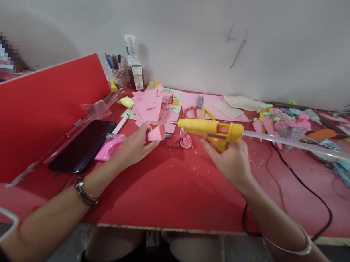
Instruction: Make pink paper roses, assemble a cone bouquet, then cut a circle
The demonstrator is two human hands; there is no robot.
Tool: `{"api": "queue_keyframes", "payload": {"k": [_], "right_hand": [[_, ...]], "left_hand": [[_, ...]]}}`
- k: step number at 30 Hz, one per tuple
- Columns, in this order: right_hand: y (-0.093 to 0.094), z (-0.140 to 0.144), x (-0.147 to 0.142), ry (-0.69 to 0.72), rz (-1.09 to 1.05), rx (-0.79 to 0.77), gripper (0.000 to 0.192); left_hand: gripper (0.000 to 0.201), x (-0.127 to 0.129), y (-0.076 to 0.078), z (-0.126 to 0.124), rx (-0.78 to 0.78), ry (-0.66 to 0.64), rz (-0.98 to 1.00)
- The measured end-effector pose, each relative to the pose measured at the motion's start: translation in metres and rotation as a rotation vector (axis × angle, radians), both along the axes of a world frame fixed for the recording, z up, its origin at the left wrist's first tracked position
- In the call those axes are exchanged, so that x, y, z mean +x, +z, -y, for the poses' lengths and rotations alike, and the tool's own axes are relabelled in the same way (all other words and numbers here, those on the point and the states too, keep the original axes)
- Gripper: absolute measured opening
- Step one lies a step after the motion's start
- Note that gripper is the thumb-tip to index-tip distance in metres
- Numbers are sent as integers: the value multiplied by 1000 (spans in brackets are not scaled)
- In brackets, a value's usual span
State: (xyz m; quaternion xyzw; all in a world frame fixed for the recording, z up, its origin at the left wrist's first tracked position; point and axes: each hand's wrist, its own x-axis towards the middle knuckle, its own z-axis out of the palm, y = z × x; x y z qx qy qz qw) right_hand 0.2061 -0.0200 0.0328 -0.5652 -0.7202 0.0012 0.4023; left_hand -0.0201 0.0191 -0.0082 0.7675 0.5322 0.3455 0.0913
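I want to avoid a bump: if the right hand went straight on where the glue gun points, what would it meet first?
Probably the pink paper piece in the left hand, though depth is unclear; the nozzle might pass over it.

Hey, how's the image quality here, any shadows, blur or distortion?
Head view: soft shadow beside the bottle on the wall; pixelated patch, upper left; far-right edge stretched and soft; pale sheen on the right of the red tabletop; small orange glow on the yellow glue gun.

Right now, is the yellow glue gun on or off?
It looks on: a small orange light glows on the yellow glue gun in the right hand. I can't tell how hot it is.
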Motion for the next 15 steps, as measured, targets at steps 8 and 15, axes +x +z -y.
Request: {"api": "queue_keyframes", "payload": {"k": [8,15], "right_hand": [[5,-6,1,4,-364,-187,16],[5,-4,-2,33,-440,-142,16]], "left_hand": [[16,-2,1,3,-113,-233,139],[16,2,11,6,-360,-214,188]]}}
